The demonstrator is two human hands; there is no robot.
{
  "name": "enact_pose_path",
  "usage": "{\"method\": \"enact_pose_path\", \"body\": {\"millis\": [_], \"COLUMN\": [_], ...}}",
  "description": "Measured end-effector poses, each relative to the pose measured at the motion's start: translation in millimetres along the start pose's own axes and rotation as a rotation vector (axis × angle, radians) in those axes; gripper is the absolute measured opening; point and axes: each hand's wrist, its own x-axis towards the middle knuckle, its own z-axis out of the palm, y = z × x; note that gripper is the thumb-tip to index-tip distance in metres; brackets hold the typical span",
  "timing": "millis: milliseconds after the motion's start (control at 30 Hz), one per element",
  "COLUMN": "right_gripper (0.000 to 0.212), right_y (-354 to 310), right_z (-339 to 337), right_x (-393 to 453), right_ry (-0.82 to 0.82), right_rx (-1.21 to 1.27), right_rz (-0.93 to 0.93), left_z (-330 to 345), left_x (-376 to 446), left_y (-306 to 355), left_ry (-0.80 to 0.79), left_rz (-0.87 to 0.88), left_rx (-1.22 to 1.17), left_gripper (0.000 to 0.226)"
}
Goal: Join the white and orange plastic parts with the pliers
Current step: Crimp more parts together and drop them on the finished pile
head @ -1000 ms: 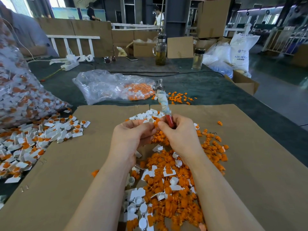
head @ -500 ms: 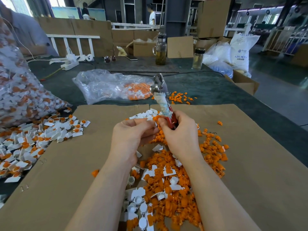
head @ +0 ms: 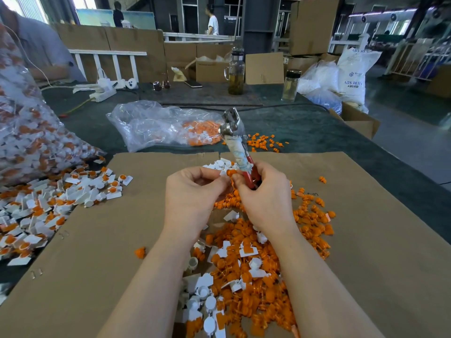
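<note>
The left hand (head: 192, 191) pinches a white part (head: 223, 172) and the right hand (head: 264, 193) presses an orange part (head: 231, 172) to it, while its other fingers curl round the pliers (head: 238, 145), which point up above the bench (head: 366, 240). I think the two parts should sit straight together first. Then the pliers can squeeze gently.

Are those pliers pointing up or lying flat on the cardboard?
Pointing up. The right hand grips the red handles, and the pliers rise with the metal head topmost, leaning slightly left, off the cardboard.
</note>
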Motion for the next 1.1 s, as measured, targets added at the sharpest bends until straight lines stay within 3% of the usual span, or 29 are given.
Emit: {"method": "enact_pose_path", "body": {"millis": [233,633,833,967,1100], "right_gripper": [0.016,0.008,0.008,0.014,0.015], "right_y": [0.2,-0.3,-3.4,2.6,8.0], "right_z": [0.4,-1.6,-9.6,-24.4,-37.6], "right_x": [0.5,2.3,2.4,4.3,6.1], "right_ry": [0.008,-0.057,-0.228,-0.355,-0.503], "right_rx": [-0.037,-0.031,0.083,0.240,0.211], "right_rz": [-0.017,-0.043,0.006,0.135,0.188], "left_z": [0.7,2.6,-1.2,-4.0,-9.0], "left_x": [-0.1,0.2,2.5,4.6,5.5], "left_y": [-0.2,-1.6,-3.7,-3.0,-1.4], "left_ry": [0.012,0.056,0.098,0.083,0.061], "left_rz": [0.085,0.063,0.069,0.050,0.059], "left_rx": [0.167,0.169,0.199,0.075,-0.086], "left_gripper": [0.012,0.014,0.014,0.008,0.005]}}
